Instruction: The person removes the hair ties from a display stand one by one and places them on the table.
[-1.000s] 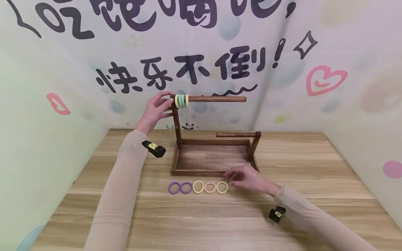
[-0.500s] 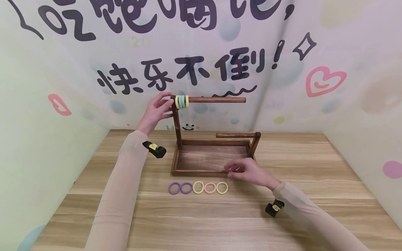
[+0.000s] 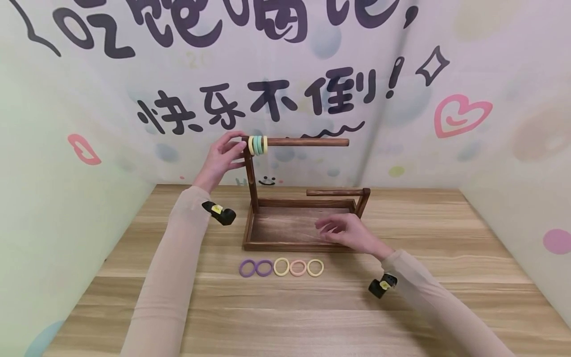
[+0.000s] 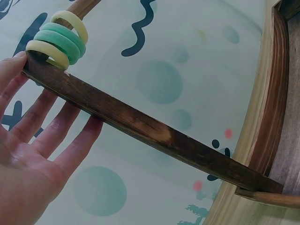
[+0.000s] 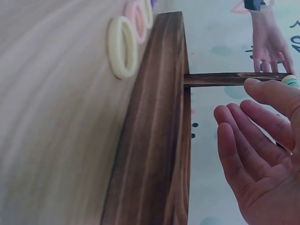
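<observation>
Wood-grained surface [image 3: 285,317] underlies our head view: five rings [image 3: 282,275] lie at six o'clock, our left hand [image 3: 220,157] pinches the rack [image 3: 272,247] at ten. Left wrist: four rings [image 4: 63,40] circle its rod [image 4: 83,8] at ten. Right wrist: our right hand [image 5: 272,173] hovers, loosely spread, at four.

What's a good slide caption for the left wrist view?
Left-hand fingers hold a dark brown wooden post beside pale yellow and mint-green rings around a brown wooden rod.
</observation>
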Motion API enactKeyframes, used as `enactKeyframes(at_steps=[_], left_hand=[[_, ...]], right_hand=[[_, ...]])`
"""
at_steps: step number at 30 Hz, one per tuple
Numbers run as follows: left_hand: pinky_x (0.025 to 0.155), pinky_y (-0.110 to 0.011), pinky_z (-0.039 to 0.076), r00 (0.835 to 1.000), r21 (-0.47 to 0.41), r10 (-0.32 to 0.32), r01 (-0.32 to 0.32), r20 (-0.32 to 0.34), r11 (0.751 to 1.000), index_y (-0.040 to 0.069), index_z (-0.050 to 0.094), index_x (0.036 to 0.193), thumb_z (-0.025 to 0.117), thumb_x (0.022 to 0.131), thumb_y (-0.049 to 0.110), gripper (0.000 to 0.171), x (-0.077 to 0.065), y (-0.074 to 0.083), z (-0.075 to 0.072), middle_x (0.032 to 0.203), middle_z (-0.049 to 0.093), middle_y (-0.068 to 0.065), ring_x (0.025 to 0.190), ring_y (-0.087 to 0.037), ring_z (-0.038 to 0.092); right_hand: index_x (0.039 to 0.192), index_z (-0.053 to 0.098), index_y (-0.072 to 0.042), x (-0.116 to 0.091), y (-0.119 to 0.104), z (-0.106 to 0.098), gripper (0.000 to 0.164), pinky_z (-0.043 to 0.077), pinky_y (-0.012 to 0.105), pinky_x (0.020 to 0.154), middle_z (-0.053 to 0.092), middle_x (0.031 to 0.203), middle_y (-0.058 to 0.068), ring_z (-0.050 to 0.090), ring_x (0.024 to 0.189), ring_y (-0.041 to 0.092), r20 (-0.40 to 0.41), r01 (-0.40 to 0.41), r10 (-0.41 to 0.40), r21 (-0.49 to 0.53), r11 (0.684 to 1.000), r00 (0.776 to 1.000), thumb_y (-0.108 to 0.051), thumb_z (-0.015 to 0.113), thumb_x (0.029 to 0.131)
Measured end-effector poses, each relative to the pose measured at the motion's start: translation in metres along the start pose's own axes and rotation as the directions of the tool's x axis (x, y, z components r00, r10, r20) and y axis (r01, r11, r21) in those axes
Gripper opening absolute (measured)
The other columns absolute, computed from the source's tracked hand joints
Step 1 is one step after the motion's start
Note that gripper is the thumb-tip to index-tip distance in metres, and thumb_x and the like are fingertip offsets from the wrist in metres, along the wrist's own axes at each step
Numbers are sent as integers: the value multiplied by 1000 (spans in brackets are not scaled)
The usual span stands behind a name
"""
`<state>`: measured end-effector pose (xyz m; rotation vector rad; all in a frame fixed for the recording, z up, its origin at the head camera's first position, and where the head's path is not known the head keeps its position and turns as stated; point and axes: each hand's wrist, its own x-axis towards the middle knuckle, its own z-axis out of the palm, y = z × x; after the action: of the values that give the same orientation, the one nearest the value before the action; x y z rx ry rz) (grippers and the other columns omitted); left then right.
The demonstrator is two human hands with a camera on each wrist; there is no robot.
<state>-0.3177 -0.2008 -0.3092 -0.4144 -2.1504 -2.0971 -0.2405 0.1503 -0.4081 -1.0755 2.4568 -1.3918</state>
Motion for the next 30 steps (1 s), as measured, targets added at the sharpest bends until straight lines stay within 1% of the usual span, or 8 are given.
enactKeyframes(at_steps=[2,4,6,9,11,18,24,30], left_hand=[[89,-46,52,1000,-2,0,0,0,1000,17,57,123,61,97,22,27,0,0,0,119,58,-17,98,-27,64],[89,-45,52,1000,-5,1,-1,1,1000,18,58,123,62,96,22,27,-1,0,0,118,58,-17,98,-27,64],[89,-46,52,1000,-8,0,0,1,1000,18,58,122,62,96,22,26,-1,0,1,118,58,-17,98,-27,64],[89,-45,52,1000,-8,1,-1,2,1000,19,58,122,61,97,22,26,-1,0,1,118,58,-17,98,-27,64],[89,-45,53,1000,-8,2,-2,1,1000,19,58,122,61,97,21,25,0,0,1,118,58,-17,98,-27,64],[87,-43,54,1000,-19,5,-5,1,1000,20,59,120,62,97,21,24,0,-1,1,114,59,-15,95,-25,65],[88,-44,53,1000,-20,4,-4,1,1000,19,59,120,62,97,21,24,-1,0,1,114,59,-15,95,-25,65],[89,-45,53,1000,-13,3,-3,0,1000,19,58,120,61,97,22,24,-2,0,1,116,59,-16,96,-26,64]], right_hand=[[114,65,4,4,-1,-2,26,55,35,81,67,109,19,66,94,25,-12,16,-16,15,1000,1000,2,67,88],[114,65,5,7,-12,-3,27,56,38,81,67,109,19,66,95,28,-30,31,-30,13,999,999,5,66,88],[115,65,3,11,-15,-4,27,55,37,81,67,109,16,66,96,27,-50,44,-43,6,999,998,4,66,88],[116,65,2,17,-21,-6,28,55,38,82,67,110,15,64,98,29,-74,45,-44,7,999,996,3,67,88],[118,65,-1,23,-15,-8,29,55,36,83,67,112,12,64,99,25,-83,45,-44,22,999,996,0,68,89],[122,61,3,39,-33,-12,35,54,30,84,65,117,13,63,103,25,-100,26,-21,44,999,995,2,68,87],[124,60,5,52,-48,-15,36,54,37,85,63,119,17,64,102,29,-116,27,-21,47,999,993,-2,68,89],[124,60,2,65,-60,-20,35,54,35,85,62,123,14,63,103,27,-133,57,-50,50,997,990,-3,68,90]])
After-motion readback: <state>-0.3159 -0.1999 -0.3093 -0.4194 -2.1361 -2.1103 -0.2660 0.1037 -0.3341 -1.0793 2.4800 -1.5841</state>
